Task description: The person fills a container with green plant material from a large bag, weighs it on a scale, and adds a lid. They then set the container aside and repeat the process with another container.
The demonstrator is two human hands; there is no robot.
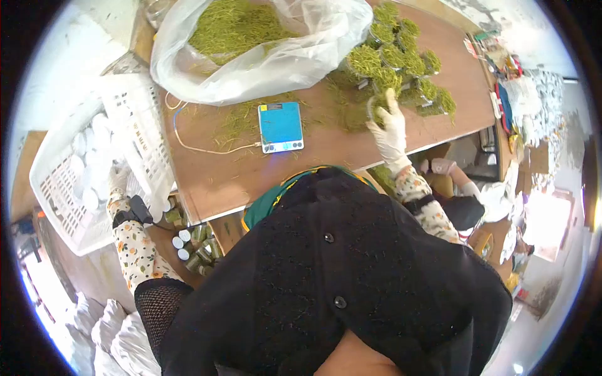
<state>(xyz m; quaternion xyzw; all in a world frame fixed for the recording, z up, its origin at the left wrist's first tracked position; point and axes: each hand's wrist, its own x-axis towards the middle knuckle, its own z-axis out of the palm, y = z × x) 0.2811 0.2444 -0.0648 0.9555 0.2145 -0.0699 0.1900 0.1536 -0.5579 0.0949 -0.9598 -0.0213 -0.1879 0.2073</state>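
My right hand (pixel 392 128), in a white glove, has its thumb and fingers closed around the rim of a clear jar (pixel 371 110) at the near edge of a cluster of jars. Those jars (pixel 392 56) are heaped with green-yellow dried stems. On the left, my gloved left hand (pixel 118 178) is at the white plastic basket (pixel 59 210), close to the round white lids (pixel 88 156); its fingers are too small and pale to make out. A blue-topped digital scale (pixel 280 125) with a cable lies between my hands on the brown table (pixel 213 178).
A large clear plastic bag (pixel 313 66) of dried stems (pixel 241 28) occupies the table's far side. Below the table on the left are several filled, white-lidded jars (pixel 194 247). Another person's gloved hand (pixel 443 167) shows at the right. White sacks (pixel 119 335) lie at lower left.
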